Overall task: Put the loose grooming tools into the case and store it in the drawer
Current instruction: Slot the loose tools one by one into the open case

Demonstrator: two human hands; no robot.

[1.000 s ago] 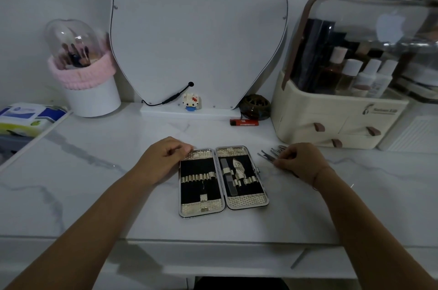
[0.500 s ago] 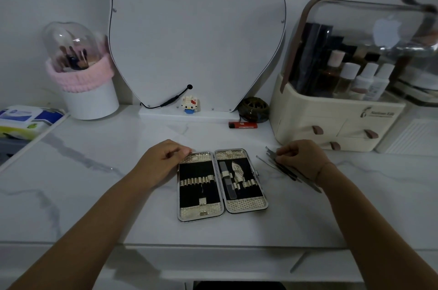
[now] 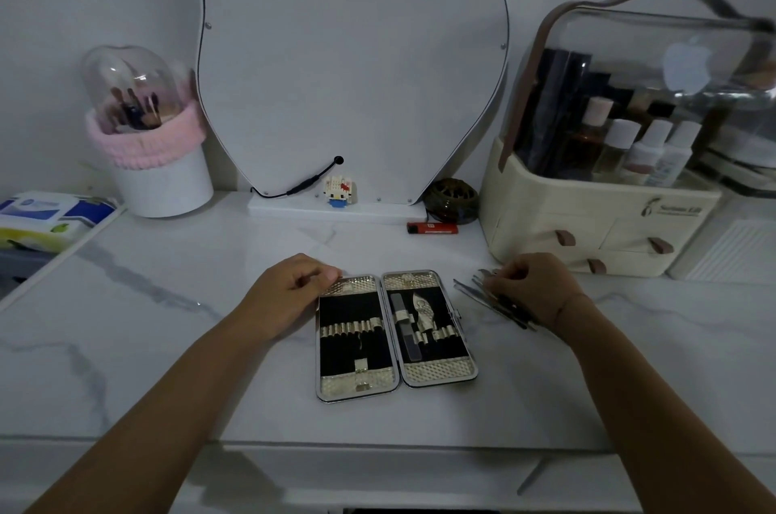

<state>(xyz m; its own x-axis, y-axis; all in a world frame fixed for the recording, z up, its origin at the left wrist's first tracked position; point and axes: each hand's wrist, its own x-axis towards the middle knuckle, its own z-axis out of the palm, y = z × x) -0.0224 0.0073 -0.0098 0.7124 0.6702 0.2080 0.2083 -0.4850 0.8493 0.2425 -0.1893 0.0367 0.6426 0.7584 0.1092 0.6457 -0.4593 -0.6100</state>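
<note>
An open grooming case with silver ends and black lining lies flat in the middle of the white marble table. A nail file and clippers sit in its right half; the left half's loops are empty. My left hand rests with curled fingers on the case's upper left corner. Right of the case, my right hand lies over several loose metal grooming tools, fingertips curled onto them. Part of the tools is hidden under that hand.
A cream cosmetics organiser with small drawers stands at the back right. A red lighter, a dark round dish, a mirror, a brush pot and wipes line the back. A drawer front runs below the table edge.
My right hand has shifted slightly on the loose tools, drawing them together. The left hand stays on the case's corner.
</note>
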